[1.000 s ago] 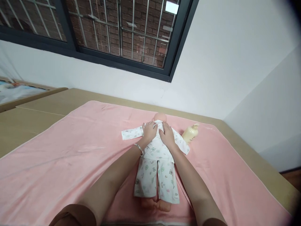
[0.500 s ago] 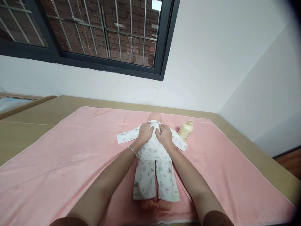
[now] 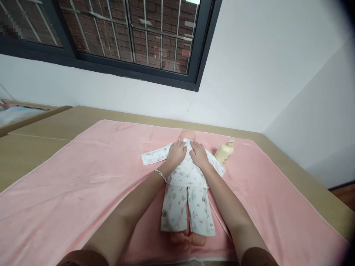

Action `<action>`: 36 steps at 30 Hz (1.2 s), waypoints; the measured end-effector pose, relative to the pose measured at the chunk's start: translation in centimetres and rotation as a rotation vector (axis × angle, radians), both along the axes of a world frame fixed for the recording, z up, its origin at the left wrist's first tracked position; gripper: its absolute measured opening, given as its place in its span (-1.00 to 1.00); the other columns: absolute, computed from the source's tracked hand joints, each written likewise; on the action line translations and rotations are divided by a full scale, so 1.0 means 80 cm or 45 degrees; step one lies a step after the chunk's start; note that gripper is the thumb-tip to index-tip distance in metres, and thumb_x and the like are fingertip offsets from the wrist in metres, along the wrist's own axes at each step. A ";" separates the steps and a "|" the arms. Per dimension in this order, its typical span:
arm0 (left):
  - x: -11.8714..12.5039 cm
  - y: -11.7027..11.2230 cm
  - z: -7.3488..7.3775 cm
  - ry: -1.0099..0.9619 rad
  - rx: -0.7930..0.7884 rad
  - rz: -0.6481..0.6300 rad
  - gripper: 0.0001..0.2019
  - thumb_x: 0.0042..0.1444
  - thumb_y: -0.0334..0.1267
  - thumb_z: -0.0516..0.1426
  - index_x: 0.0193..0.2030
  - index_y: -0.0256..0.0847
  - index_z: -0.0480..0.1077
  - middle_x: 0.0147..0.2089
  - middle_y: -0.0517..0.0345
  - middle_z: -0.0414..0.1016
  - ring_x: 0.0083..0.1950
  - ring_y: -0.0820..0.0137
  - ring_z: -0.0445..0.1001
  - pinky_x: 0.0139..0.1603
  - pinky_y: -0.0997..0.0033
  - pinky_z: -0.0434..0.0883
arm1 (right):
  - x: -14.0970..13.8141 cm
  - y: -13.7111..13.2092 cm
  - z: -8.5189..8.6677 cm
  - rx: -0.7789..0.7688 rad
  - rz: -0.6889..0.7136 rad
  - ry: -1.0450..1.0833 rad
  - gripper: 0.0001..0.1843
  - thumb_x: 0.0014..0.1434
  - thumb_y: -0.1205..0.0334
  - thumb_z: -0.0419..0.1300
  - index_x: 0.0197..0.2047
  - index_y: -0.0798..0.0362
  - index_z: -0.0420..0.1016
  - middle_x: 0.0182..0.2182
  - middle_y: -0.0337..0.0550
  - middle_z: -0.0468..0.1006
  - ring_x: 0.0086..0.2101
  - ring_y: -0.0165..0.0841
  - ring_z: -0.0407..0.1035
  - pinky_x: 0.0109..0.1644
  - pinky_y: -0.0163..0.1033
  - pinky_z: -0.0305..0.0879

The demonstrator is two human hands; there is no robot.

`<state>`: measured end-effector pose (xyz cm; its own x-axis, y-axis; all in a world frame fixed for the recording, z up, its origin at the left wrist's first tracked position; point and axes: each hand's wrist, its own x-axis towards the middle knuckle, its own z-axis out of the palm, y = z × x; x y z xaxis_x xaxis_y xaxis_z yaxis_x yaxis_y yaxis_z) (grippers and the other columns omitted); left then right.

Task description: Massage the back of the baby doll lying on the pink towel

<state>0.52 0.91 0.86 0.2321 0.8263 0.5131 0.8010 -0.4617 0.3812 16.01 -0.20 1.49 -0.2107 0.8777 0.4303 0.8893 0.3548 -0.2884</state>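
Observation:
A baby doll (image 3: 188, 135) lies on a pink cloth (image 3: 83, 177), its head toward the wall and its feet toward me. It wears a white printed top (image 3: 188, 173) and matching trousers (image 3: 176, 210). My left hand (image 3: 177, 152) rests flat on the left side of the doll's upper body, fingers stretched toward its head. On the right side of the chest lies my right hand (image 3: 199, 154), also flat with fingers apart. Both hands touch the top without gripping it. A cream pump bottle (image 3: 224, 151) leans beside the doll's right-hand sleeve in view.
The cloth covers most of a wooden surface (image 3: 41, 147) that meets a white wall (image 3: 235, 74). A dark-framed window (image 3: 130, 72) with metal bars is above. At the far left, a wooden rail (image 3: 36, 120) borders a pale blue-white item.
Both hands have slid slightly toward the doll's head and outward over the top, with the fingers flatter. The whole view has shifted a little.

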 end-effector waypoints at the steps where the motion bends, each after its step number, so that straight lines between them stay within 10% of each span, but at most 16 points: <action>1: 0.001 -0.002 0.001 0.013 0.016 0.001 -0.69 0.33 -0.28 -0.07 0.05 -0.22 0.43 0.09 -0.07 0.52 0.15 0.20 0.42 0.22 0.19 0.28 | -0.001 -0.002 -0.002 0.038 -0.012 0.010 -0.43 0.21 0.34 -0.07 0.26 0.18 0.37 0.24 0.06 0.38 0.24 -0.16 0.23 0.39 0.01 -0.02; 10: 0.006 -0.006 -0.010 -0.026 0.084 0.182 -0.71 0.32 -0.23 -0.04 -0.11 -0.26 0.48 -0.05 -0.12 0.56 0.04 0.15 0.49 0.10 0.19 0.36 | -0.009 -0.018 -0.009 0.154 -0.225 0.155 -0.59 0.25 0.20 0.03 0.06 0.04 0.57 0.09 -0.06 0.55 0.14 -0.20 0.38 0.23 -0.14 0.28; 18: -0.001 0.012 -0.016 0.024 0.199 0.025 -0.70 0.33 -0.29 -0.06 0.06 -0.27 0.42 0.09 -0.08 0.53 0.14 0.16 0.46 0.21 0.11 0.34 | 0.003 0.002 -0.007 0.078 0.055 0.026 -0.51 0.38 0.18 -0.08 0.29 0.10 0.34 0.26 0.05 0.37 0.28 -0.12 0.19 0.37 0.13 0.03; 27: 0.008 -0.006 -0.019 -0.135 0.238 0.208 -0.72 0.32 -0.23 0.00 -0.25 -0.21 0.52 -0.08 -0.05 0.61 0.02 0.19 0.55 0.02 0.21 0.47 | -0.010 -0.017 -0.009 0.233 -0.212 0.132 -0.69 0.23 0.22 0.10 -0.07 -0.04 0.62 0.05 -0.09 0.58 0.08 -0.19 0.45 0.13 -0.15 0.36; 36: -0.001 0.013 -0.018 -0.091 0.144 0.032 -0.70 0.31 -0.22 0.00 0.07 -0.24 0.43 0.11 -0.05 0.54 0.16 0.13 0.45 0.24 0.03 0.35 | 0.003 0.000 -0.010 0.087 0.038 0.100 -0.52 0.38 0.14 -0.05 0.28 0.07 0.35 0.26 0.03 0.36 0.30 -0.12 0.17 0.37 0.10 0.08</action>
<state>0.41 1.97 -0.57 0.1712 0.7674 0.6179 0.7854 -0.4850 0.3846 16.28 -0.17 0.67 -0.1994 0.8396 0.5052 0.8539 0.4018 -0.3308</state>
